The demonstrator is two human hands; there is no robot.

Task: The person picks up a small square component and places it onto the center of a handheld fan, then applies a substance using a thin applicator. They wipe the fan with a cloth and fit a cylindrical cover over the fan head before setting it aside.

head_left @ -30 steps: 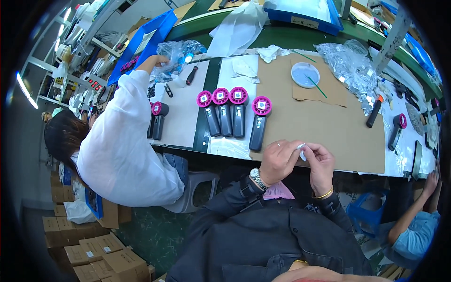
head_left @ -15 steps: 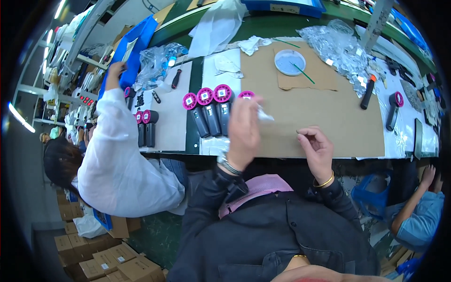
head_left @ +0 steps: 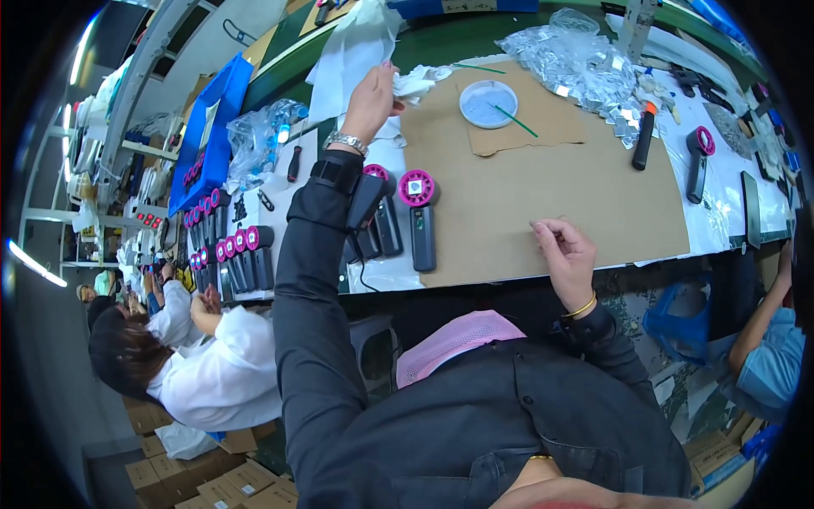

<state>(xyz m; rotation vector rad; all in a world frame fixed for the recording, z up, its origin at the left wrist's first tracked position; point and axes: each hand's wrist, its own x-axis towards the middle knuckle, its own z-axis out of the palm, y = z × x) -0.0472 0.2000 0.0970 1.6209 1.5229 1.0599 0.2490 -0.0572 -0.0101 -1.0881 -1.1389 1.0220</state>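
Left hand point(head_left: 373, 106) is hovering over the far side of the bench point(head_left: 721, 222), its fingers partly curled at the near edge of a crumpled white cloth point(head_left: 419, 84). Whether the fingers are gripping the cloth or merely lying against it, this inspector is not able to tell. Right hand point(head_left: 570, 257) is hovering above the front part of a brown cardboard sheet point(head_left: 500, 204), fingers bent and thumb standing close to the forefinger; anything pinched at the tips is showing too small to confirm.

One handheld fan point(head_left: 422, 233), with a magenta round head and dark handle, is lying along the left border of the sheet, head pointing away from the person. Further fans point(head_left: 387, 225) are lying just left of it, partly hidden by the left forearm. A separate fan point(head_left: 698, 174) is lying well apart, right of the sheet.

Beyond the right hand, a white round dish point(head_left: 479, 108) is sitting on a smaller cardboard piece point(head_left: 492, 142), a green stick point(head_left: 521, 125) leaning across its rim. Clear bagging with silvery squares point(head_left: 577, 64) is lying farther right, near an orange-topped dark tool point(head_left: 643, 142). Leftward, a co-worker in white point(head_left: 225, 373) is sitting beside the bench.
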